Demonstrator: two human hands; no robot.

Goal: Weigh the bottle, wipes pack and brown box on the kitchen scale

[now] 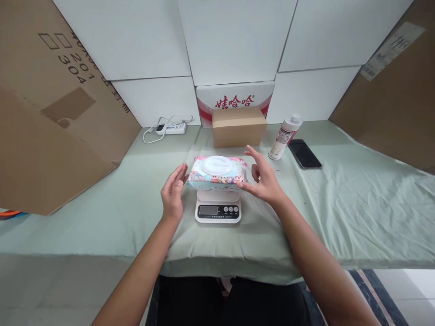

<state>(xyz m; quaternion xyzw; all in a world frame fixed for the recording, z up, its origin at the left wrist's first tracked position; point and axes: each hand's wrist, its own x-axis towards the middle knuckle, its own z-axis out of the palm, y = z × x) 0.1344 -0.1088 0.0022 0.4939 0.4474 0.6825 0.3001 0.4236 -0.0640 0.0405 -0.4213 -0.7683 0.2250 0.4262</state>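
A pack of wet wipes [217, 173], pink and pale blue with a white oval lid, lies on top of a white digital kitchen scale [218, 214]. The scale's display is blank, and the pack covers most of its platform. At the pack's left end is my left hand [173, 192], fingers stretched out and fingertips at or very near the wrapper. My right hand [263, 179] is by the right end, its thumb at the lower right corner, the index finger raised apart and the other fingers partly curled. Neither hand is wrapped around the pack.
Behind the pack stands a small brown carton [239, 129] before a white-and-red box [234, 97]. A white bottle [284, 138] and a black phone [305, 154] are to the right. A power strip [173, 129] with a cable lies back left. Large cardboard [61, 136] flanks the green cloth [136, 217].
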